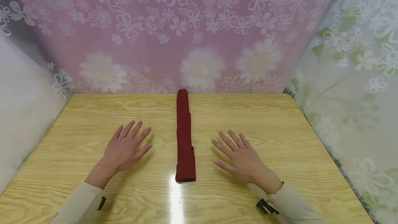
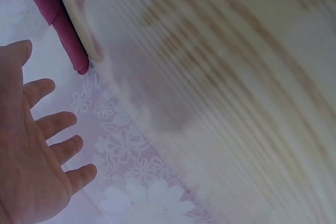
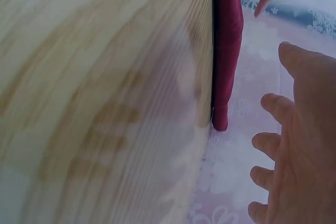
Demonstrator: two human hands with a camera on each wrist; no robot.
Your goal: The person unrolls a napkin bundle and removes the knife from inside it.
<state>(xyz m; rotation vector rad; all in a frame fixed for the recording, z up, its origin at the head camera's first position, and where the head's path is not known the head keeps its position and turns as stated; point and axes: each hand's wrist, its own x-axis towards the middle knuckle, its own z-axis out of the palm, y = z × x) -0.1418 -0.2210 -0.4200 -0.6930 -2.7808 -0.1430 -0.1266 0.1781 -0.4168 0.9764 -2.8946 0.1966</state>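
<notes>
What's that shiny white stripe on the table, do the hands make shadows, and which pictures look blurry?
Head view: glare on the table, probably a reflected light, near the red rolled cloth; soft shadows by the left hand and right hand. Left wrist view: hazy, wood grain smeary. Right wrist view: hazy and soft too.

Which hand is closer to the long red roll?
The right hand, just slightly. It is to the right of the red roll, not touching it; the left hand is on its left, across a slightly wider gap.
</notes>
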